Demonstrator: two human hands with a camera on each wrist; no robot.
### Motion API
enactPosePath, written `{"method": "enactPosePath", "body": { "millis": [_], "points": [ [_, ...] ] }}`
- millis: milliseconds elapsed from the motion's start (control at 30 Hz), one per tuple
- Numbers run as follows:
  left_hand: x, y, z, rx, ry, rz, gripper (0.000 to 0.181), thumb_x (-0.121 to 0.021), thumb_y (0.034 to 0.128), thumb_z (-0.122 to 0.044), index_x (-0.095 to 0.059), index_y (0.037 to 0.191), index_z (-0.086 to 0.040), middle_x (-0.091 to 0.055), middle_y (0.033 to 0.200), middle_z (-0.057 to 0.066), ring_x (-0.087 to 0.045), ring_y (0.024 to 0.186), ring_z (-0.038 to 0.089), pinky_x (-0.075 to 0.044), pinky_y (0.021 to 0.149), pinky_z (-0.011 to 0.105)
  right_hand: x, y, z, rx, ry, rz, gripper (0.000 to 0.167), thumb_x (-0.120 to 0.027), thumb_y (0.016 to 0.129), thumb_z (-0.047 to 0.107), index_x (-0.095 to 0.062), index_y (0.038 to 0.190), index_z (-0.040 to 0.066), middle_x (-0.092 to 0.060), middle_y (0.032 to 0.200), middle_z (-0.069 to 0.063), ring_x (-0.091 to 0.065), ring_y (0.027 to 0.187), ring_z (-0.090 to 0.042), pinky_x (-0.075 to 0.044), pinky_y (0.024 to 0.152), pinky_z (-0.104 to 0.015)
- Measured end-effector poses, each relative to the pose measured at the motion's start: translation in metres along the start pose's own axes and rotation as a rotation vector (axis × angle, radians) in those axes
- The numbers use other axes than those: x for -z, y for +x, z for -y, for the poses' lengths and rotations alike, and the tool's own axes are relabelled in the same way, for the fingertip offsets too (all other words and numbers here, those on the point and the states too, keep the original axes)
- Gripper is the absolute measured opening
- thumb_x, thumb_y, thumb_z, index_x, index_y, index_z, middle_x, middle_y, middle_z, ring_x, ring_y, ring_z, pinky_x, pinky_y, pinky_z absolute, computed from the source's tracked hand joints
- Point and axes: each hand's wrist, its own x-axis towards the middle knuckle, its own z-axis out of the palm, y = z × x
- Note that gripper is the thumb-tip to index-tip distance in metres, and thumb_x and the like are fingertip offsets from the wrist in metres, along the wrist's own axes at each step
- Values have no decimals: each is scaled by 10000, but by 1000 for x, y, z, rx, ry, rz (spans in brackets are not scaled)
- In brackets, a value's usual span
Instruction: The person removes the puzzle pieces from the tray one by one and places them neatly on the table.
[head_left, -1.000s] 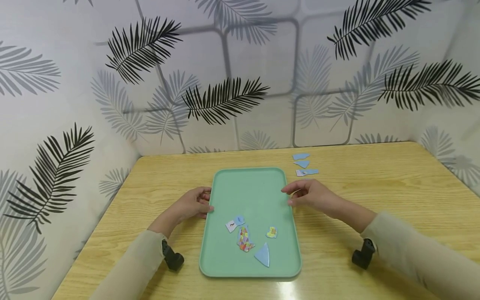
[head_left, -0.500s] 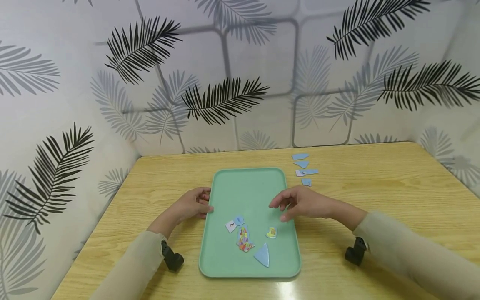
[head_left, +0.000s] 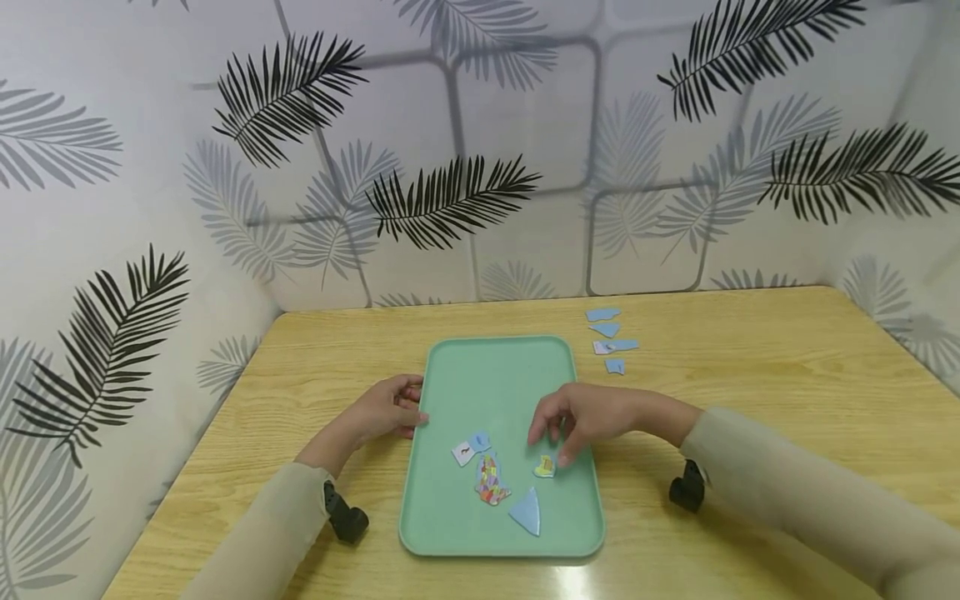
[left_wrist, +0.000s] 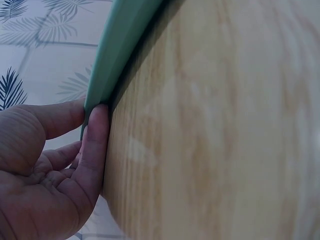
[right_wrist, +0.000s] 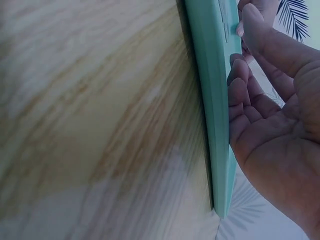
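Note:
A green tray (head_left: 495, 367) lies on the wooden table. My left hand (head_left: 388, 408) pinches its left rim, thumb on top and fingers (left_wrist: 95, 150) against the outer side and underside in the left wrist view. Over the tray's right half hovers my right hand (head_left: 588, 417), fingers loosely bent and nothing between them. Just by its thumb lies a small yellow puzzle piece (head_left: 544, 467). To the left are a colourful patterned puzzle piece (head_left: 491, 481) and a white-and-blue puzzle piece (head_left: 470, 448). A blue fan-shaped puzzle piece (head_left: 528, 511) sits nearest the front.
Beyond the tray's right rim, several blue puzzle pieces (head_left: 615, 345) lie in a column on the table (head_left: 750, 358). A leaf-patterned wall covering (head_left: 525, 242) rises behind the table and along its left side.
My right hand has moved left and toward me, from the tray's right rim to over the tray beside the yellow puzzle piece. The left hand has stayed at the rim.

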Motion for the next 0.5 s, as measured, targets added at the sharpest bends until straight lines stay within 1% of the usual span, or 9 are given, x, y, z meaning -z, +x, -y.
{"method": "enactPosePath", "body": {
  "millis": [100,233,500],
  "points": [
    [0,-1,0,-7,1,12,630,-666,885,51,-375,1443,29,-473,1117,148,-512,902,222,-567,724,341,-1,2,-1,-12,19,35,363,-846,718,49,-735,1060,97,-622,969,-89,-522,861,-215,-474,722,-254],
    [1,-2,-1,-16,1,24,649,-671,887,37,-355,1455,29,-465,1120,149,-505,910,227,-566,728,344,-3,4,0,-11,10,59,386,-852,706,50,-733,1068,111,-612,974,-74,-497,851,-191,-443,719,-238],
    [1,-1,1,-5,-1,16,638,-664,890,44,-363,1452,23,-469,1124,147,-504,902,220,-564,720,334,-5,7,0,-14,-18,87,396,-853,703,53,-733,1073,128,-606,976,-39,-480,853,-174,-425,738,-251]
  ]
}}
